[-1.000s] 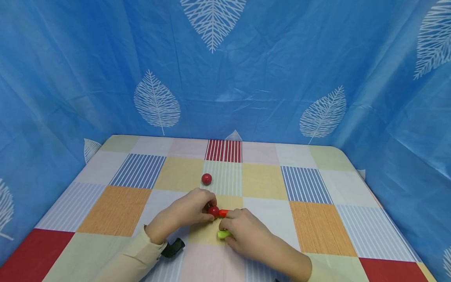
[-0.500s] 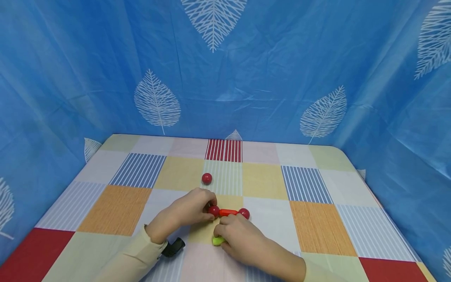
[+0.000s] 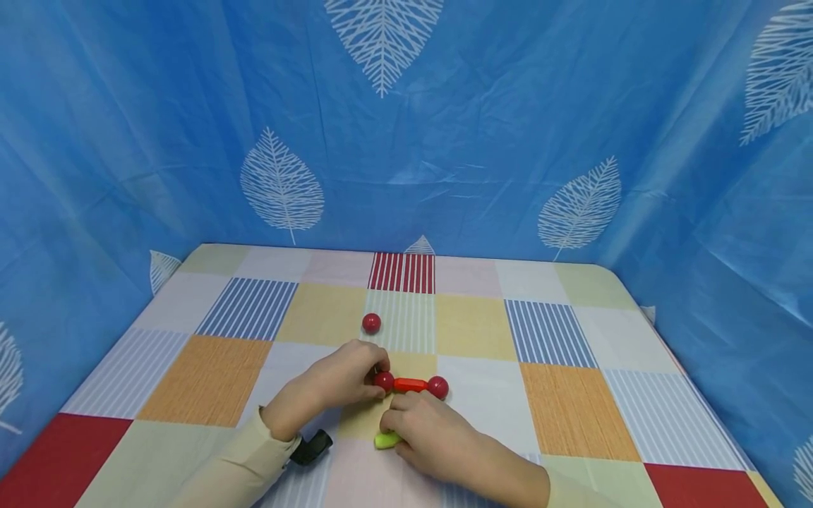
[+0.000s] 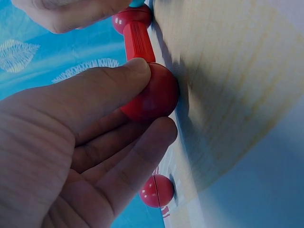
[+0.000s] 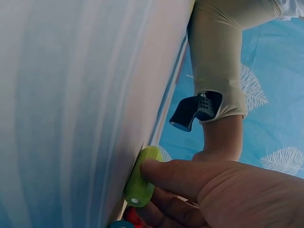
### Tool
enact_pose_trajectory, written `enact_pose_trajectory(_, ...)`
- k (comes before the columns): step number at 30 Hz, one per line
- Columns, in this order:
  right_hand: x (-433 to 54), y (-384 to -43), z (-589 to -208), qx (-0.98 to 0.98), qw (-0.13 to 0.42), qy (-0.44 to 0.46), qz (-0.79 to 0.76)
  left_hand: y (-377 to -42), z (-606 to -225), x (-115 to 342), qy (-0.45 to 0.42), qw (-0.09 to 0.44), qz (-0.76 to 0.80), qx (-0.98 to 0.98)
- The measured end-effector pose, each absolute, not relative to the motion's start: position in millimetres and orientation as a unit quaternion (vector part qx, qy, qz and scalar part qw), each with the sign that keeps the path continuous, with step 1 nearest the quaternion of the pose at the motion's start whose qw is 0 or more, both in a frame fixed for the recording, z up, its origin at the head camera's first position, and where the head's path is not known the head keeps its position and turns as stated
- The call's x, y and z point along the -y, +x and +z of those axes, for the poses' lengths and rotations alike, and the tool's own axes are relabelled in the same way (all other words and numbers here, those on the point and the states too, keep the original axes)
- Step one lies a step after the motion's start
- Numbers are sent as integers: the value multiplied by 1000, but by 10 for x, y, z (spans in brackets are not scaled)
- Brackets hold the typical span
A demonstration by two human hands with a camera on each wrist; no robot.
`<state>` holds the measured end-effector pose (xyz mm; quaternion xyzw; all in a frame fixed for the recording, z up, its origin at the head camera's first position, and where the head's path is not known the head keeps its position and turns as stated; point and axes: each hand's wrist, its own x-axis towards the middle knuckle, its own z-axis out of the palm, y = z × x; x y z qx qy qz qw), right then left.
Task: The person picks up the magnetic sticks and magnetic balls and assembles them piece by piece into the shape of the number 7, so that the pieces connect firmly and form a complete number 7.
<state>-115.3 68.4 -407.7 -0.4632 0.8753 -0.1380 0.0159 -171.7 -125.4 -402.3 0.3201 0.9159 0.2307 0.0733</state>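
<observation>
Blue cloth (image 3: 470, 106) hung behind the counter (image 3: 476, 324). Away from its back edge, the left hand (image 3: 346, 374) pinched a red ball (image 4: 159, 92); the right hand (image 3: 438, 430) pinched a green stick (image 5: 139, 186).

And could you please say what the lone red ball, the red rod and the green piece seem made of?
Lone red ball: glossy, likely plastic, given sharp highlights and a seam. Red rod: satin, probably plastic, by its even ridges. Green piece: satin, perhaps plastic, from its soft sheen.
</observation>
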Motion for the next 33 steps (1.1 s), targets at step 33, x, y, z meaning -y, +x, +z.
enact_pose_trajectory(33, -1138, -1356, -3984, -878, 84, -450, -139, -1420, -3821, 1036, 370, 27, 209, -905)
